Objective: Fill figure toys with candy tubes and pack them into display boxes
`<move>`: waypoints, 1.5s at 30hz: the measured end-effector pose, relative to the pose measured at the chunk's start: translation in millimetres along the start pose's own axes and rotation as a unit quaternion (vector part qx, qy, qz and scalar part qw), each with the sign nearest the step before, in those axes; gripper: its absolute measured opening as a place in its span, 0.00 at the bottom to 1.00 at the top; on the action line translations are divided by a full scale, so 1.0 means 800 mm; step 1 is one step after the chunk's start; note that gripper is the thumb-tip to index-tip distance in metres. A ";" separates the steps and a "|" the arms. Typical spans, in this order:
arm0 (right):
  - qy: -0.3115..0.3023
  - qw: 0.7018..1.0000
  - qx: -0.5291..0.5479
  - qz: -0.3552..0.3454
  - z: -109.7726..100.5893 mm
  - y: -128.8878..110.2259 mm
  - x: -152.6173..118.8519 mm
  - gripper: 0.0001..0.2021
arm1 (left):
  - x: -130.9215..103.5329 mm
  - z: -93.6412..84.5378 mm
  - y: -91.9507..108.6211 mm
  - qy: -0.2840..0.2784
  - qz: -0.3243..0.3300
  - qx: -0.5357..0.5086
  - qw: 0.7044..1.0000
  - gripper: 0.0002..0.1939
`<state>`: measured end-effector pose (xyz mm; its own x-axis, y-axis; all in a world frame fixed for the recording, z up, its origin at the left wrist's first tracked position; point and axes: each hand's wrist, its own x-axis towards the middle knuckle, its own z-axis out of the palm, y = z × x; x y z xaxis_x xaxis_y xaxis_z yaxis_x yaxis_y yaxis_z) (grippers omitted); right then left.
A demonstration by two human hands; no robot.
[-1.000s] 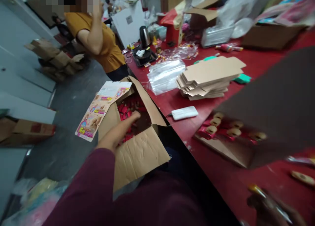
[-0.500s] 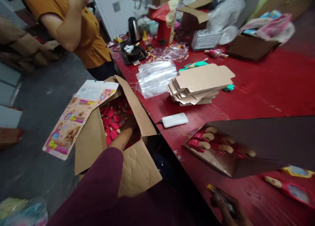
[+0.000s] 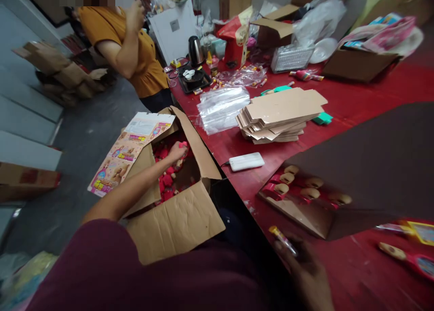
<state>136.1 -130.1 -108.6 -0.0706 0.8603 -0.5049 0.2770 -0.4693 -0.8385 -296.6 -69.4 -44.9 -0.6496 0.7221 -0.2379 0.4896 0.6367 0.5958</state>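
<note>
Over the open cardboard box at the table's left edge, my left hand has its fingers closed on a small red piece. Many red pieces lie below it inside the box. My right hand, at the lower right by the table edge, holds a small clear tube with a yellow cap. Beyond that hand, a dark open box lies on its side with several red items with tan tops in it.
A printed card sheet lies over the box flap. On the red table are a stack of flat cartons, a white power bank and clear bags. A person in orange stands beyond.
My left hand has risen out of the box's depth and now shows with a red piece. My right hand has moved slightly up and left, with the tube more visible. The view has shifted.
</note>
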 end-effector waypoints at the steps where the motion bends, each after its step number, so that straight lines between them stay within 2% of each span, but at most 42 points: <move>1: -0.014 1.000 -0.004 -0.027 -0.001 -0.005 0.002 0.30 | -0.013 -0.014 0.004 0.012 0.006 -0.010 1.000 0.14; 3: -0.039 0.995 -0.017 -0.095 -0.002 -0.021 0.004 0.26 | -0.052 -0.037 0.014 0.020 0.056 -0.057 0.997 0.16; 4: -0.050 0.989 -0.025 -0.138 -0.003 -0.032 0.004 0.24 | -0.077 -0.043 0.022 0.007 0.093 -0.089 0.992 0.17; 6: -0.068 0.969 -0.040 -0.236 -0.005 -0.058 0.002 0.21 | -0.129 -0.044 0.040 -0.067 0.159 -0.148 0.974 0.20; 8: -0.086 0.937 -0.056 -0.332 -0.006 -0.086 -0.003 0.17 | -0.178 -0.032 0.062 -0.184 0.192 -0.148 0.952 0.20; 10: -0.101 0.902 -0.076 -0.413 -0.008 -0.109 -0.010 0.14 | -0.215 -0.014 0.084 -0.275 0.237 -0.101 0.926 0.19; 13: -0.098 0.863 -0.110 -0.484 -0.015 -0.125 -0.022 0.12 | -0.244 0.011 0.116 -0.337 0.325 -0.027 0.883 0.19; 17: -0.099 0.845 -0.111 -0.513 -0.030 -0.118 -0.039 0.11 | -0.253 0.036 0.145 -0.411 0.375 0.009 0.831 0.18; 22: -0.112 0.827 -0.117 -0.539 -0.048 -0.104 -0.053 0.13 | -0.257 0.057 0.155 -0.442 0.429 0.054 0.786 0.15; 28: -0.117 0.789 -0.203 -0.569 -0.059 -0.097 -0.059 0.12 | -0.260 0.073 0.153 -0.449 0.473 0.138 0.745 0.10; 30: -0.122 0.788 -0.206 -0.567 -0.058 -0.095 -0.059 0.11 | -0.261 0.076 0.150 -0.446 0.477 0.160 0.740 0.11; 32: -0.131 0.800 -0.186 -0.556 -0.055 -0.094 -0.058 0.10 | -0.262 0.077 0.147 -0.428 0.490 0.193 0.734 0.12; 34: -0.152 0.837 -0.160 -0.501 -0.050 -0.093 -0.055 0.09 | -0.265 0.078 0.144 -0.392 0.521 0.247 0.717 0.12; 35: -0.172 0.865 -0.150 -0.446 -0.047 -0.093 -0.052 0.10 | -0.266 0.078 0.141 -0.366 0.542 0.277 0.704 0.12; 37: -0.237 0.916 -0.141 -0.291 -0.039 -0.091 -0.047 0.18 | -0.267 0.080 0.137 -0.313 0.579 0.328 0.678 0.11; 39: -0.307 0.927 -0.153 -0.156 -0.032 -0.089 -0.040 0.25 | -0.263 0.082 0.132 -0.294 0.592 0.354 0.662 0.11; 40: -0.322 0.922 -0.166 -0.135 -0.029 -0.087 -0.037 0.27 | -0.260 0.082 0.131 -0.304 0.587 0.355 0.661 0.11; 41: -0.311 0.918 -0.186 -0.159 -0.027 -0.086 -0.034 0.28 | -0.255 0.082 0.130 -0.322 0.574 0.351 0.666 0.11; 43: -0.229 0.892 -0.241 -0.306 -0.025 -0.083 -0.031 0.25 | -0.245 0.080 0.132 -0.361 0.525 0.339 0.693 0.11; 45: -0.139 0.820 -0.289 -0.473 -0.026 -0.081 -0.031 0.19 | -0.238 0.076 0.135 -0.390 0.479 0.318 0.720 0.13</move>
<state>139.7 -116.9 -37.2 -0.7094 0.6689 0.2221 0.3749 0.6250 -0.6848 -85.0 -121.4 18.0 0.5645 0.6868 -0.4578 0.8241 -0.4376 0.3597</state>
